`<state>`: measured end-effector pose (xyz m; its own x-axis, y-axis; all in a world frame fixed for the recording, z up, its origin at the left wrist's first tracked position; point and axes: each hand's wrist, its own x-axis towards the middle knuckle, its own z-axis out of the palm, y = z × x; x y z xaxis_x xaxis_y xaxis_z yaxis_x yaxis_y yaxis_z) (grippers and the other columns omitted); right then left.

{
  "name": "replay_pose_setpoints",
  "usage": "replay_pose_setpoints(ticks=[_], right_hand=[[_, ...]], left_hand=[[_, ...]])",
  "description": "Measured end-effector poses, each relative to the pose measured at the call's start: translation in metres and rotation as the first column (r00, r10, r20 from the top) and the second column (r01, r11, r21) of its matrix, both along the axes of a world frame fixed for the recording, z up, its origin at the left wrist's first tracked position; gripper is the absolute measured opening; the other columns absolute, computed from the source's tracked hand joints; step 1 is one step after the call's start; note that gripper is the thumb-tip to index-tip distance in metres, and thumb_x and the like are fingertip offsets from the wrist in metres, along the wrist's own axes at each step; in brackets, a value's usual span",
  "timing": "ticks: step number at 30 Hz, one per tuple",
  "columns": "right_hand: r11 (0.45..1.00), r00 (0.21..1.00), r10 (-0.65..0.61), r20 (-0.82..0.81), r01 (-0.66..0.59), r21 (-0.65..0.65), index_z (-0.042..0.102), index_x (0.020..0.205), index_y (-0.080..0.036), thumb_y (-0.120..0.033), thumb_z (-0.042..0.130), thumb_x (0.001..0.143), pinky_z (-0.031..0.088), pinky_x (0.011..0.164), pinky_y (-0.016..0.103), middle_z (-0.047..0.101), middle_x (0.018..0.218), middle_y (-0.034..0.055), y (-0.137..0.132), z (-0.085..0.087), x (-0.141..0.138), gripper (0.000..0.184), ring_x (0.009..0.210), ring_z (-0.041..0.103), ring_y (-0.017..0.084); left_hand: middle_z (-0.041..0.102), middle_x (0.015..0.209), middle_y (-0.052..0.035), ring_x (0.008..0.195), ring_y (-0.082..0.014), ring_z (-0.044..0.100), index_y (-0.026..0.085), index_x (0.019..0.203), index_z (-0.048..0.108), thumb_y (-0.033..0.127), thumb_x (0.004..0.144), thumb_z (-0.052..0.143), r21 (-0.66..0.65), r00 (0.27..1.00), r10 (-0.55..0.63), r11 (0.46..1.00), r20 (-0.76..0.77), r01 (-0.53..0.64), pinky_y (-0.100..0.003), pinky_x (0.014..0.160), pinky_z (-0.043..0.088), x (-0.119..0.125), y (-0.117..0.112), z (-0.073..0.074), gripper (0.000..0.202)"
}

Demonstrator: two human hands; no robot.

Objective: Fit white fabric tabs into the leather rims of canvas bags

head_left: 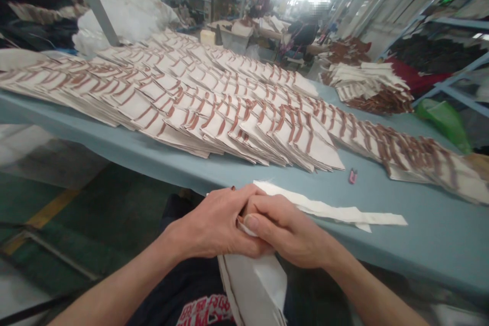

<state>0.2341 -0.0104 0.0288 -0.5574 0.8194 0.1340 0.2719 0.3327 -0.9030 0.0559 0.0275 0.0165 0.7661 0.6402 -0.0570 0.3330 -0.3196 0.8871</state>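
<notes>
Two bare hands meet at the lower centre of the frame, pressed close around the upper end of a bundle of pale cloth pieces (254, 285); the left hand (217, 219) wraps over it from the left, and the right hand (296, 226) grips from the other side, its thumb pushing down on a brown-edged part. Its free end hangs toward the bottom edge, in front of the table (420, 244). What the covered fingers do cannot be told. Judging by how things lie, much is already laid out: overlapping rows of brown-banded pieces (244, 127) run from the left edge to the right. Whether those are finished is unclear; the bundle in hand seems still in work, being off the table. Loose white strips (321, 209) lie just right of the hands, with a small pink tool (352, 177) above them.
</notes>
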Motion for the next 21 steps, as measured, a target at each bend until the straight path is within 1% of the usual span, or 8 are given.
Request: replay_pose_setpoints(ticks=[2, 5, 8, 11, 13, 16, 18, 21], right_hand=[[0.999, 0.999, -0.037, 0.012, 0.037, 0.024, 0.049, 0.072, -0.021, -0.032, 0.049, 0.103, 0.036, 0.064, 0.028, 0.053, 0.074, -0.0007, -0.004, -0.005, -0.002, 0.033, 0.069, 0.046, 0.015], [0.99, 0.993, -0.121, 0.007, 0.121, -0.07, 0.045, 0.068, -0.021, -0.04, 0.049, 0.104, 0.032, 0.059, 0.026, 0.045, 0.068, -0.0034, -0.008, -0.019, -0.002, 0.041, 0.063, 0.04, 0.012], [0.962, 0.981, -0.183, -0.062, 0.166, -0.218, 0.043, 0.068, -0.021, -0.056, 0.049, 0.102, 0.029, 0.054, 0.025, 0.04, 0.064, -0.0048, -0.01, -0.031, -0.001, 0.05, 0.058, 0.034, 0.011], [0.954, 0.971, -0.182, -0.154, 0.136, -0.268, 0.046, 0.069, -0.02, -0.063, 0.052, 0.099, 0.031, 0.056, 0.025, 0.042, 0.067, -0.0037, -0.01, -0.032, 0.0, 0.053, 0.062, 0.036, 0.012], [0.959, 0.969, -0.152, -0.192, 0.097, -0.268, 0.045, 0.068, -0.02, -0.061, 0.054, 0.1, 0.03, 0.057, 0.025, 0.039, 0.068, -0.0039, -0.011, -0.028, 0.001, 0.053, 0.063, 0.034, 0.012], [0.945, 0.97, -0.07, -0.232, -0.01, -0.327, 0.045, 0.068, -0.02, -0.06, 0.055, 0.1, 0.027, 0.056, 0.025, 0.035, 0.068, -0.0046, -0.011, -0.022, 0.001, 0.052, 0.063, 0.031, 0.011], [0.923, 0.962, -0.038, -0.271, -0.07, -0.378, 0.045, 0.069, -0.02, -0.062, 0.056, 0.098, 0.026, 0.055, 0.025, 0.035, 0.067, -0.0051, -0.011, -0.021, 0.001, 0.052, 0.061, 0.029, 0.011], [0.917, 0.95, -0.053, -0.308, -0.075, -0.391, 0.045, 0.069, -0.02, -0.061, 0.059, 0.097, 0.026, 0.053, 0.024, 0.036, 0.066, -0.0054, -0.009, -0.024, 0.0, 0.052, 0.06, 0.029, 0.011]], left_hand=[[0.076, 0.097, -0.0012, 0.089, -0.0263, 0.069, 0.026, 0.116, 0.066, 0.032, 0.07, 0.078, 0.1, 0.998, 0.04, 0.994, -0.056, -0.034, -0.032, 0.078, 0.051, 0.003, -0.005, -0.006, 0.048], [0.077, 0.103, -0.0055, 0.098, -0.0324, 0.071, 0.023, 0.116, 0.068, 0.031, 0.069, 0.078, 0.221, 0.99, 0.1, 0.972, -0.097, -0.077, -0.04, 0.088, 0.051, 0.004, -0.01, -0.015, 0.048], [0.076, 0.115, -0.0122, 0.108, -0.0374, 0.068, 0.018, 0.132, 0.063, 0.038, 0.067, 0.085, 0.271, 0.986, 0.14, 0.956, -0.087, -0.112, -0.049, 0.098, 0.048, 0.001, -0.011, -0.019, 0.072], [0.072, 0.124, -0.0139, 0.114, -0.0381, 0.064, 0.019, 0.143, 0.057, 0.052, 0.06, 0.092, 0.204, 0.99, 0.12, 0.974, -0.075, -0.103, -0.05, 0.1, 0.047, -0.007, -0.007, -0.017, 0.097], [0.073, 0.123, -0.0112, 0.111, -0.0355, 0.066, 0.022, 0.144, 0.057, 0.057, 0.058, 0.093, 0.073, 0.994, 0.091, 0.994, -0.056, -0.087, -0.047, 0.095, 0.05, -0.011, -0.004, -0.012, 0.099], [0.076, 0.109, -0.0062, 0.095, -0.0296, 0.07, 0.022, 0.143, 0.057, 0.058, 0.059, 0.09, -0.119, 0.999, 0.039, 0.992, -0.034, -0.042, -0.037, 0.082, 0.054, -0.011, 0.0, -0.003, 0.097], [0.077, 0.1, -0.0045, 0.086, -0.0278, 0.071, 0.021, 0.143, 0.056, 0.054, 0.064, 0.087, -0.106, 0.997, 0.027, 0.994, -0.069, -0.034, -0.035, 0.076, 0.054, -0.007, 0.001, 0.002, 0.092], [0.079, 0.101, -0.0058, 0.087, -0.03, 0.073, 0.021, 0.138, 0.059, 0.042, 0.068, 0.08, 0.043, 0.99, 0.057, 0.998, -0.128, -0.052, -0.037, 0.078, 0.053, 0.003, -0.003, 0.002, 0.076]])
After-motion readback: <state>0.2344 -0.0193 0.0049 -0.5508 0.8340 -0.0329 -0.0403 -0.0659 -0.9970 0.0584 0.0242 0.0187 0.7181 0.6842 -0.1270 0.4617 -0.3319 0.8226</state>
